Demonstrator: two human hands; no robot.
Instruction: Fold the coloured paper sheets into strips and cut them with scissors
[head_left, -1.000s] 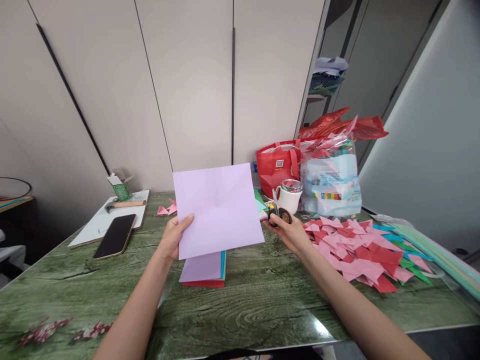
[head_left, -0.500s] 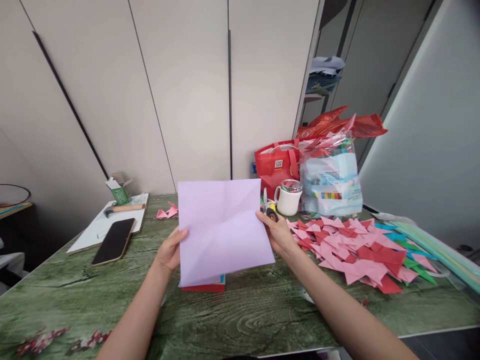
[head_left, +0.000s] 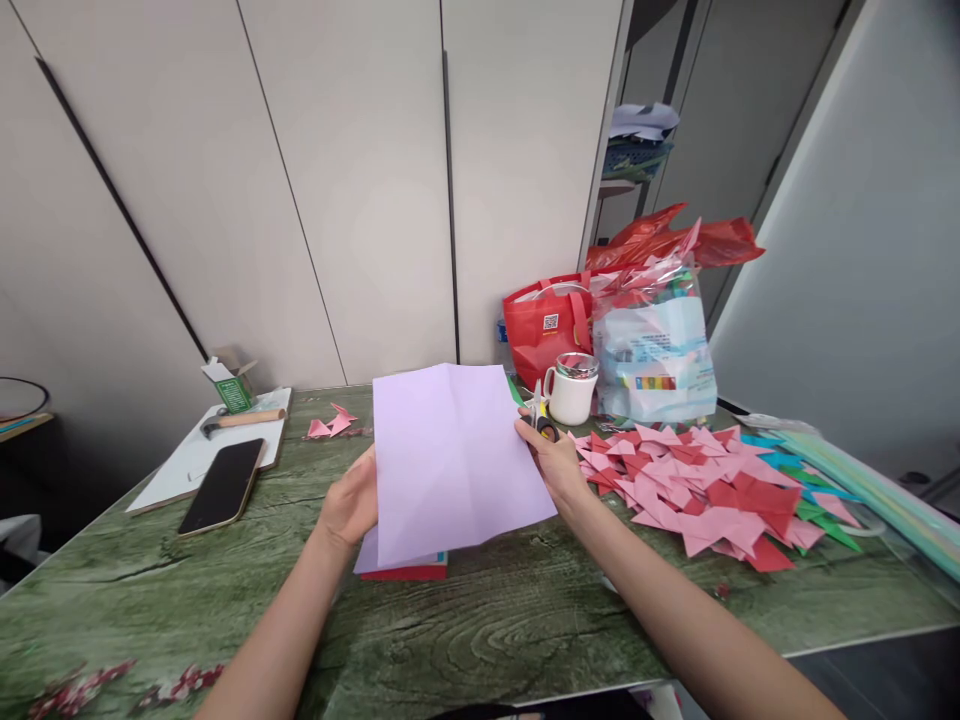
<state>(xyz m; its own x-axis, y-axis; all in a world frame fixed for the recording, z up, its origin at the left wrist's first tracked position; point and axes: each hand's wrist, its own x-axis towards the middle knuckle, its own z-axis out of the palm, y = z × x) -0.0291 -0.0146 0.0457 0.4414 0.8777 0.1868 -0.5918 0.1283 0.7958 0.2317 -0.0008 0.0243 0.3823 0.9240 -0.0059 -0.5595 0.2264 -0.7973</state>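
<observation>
A sheet of light purple paper (head_left: 442,460) with a crease down its middle is held up over the table. At its right edge my right hand (head_left: 551,455) is closed, thumb on the front of the paper. My left hand (head_left: 354,497) is at the left edge, its fingertips hidden behind the paper as it holds that side. Below the sheet lie more purple paper (head_left: 367,556) and red paper (head_left: 405,573), mostly covered. Scissors with dark handles (head_left: 550,430) are just beyond my right hand.
Folded pink and red paper pieces (head_left: 697,490) are heaped at right. A white mug (head_left: 571,395), red bag (head_left: 547,335) and clear plastic bag (head_left: 656,355) stand behind. A phone (head_left: 223,485), hammer (head_left: 247,420) and small green box (head_left: 232,385) are at left.
The sheet's left edge has shifted right and its outline is narrower. My left thumb has gone from the front of the paper to out of sight. More purple paper shows underneath.
</observation>
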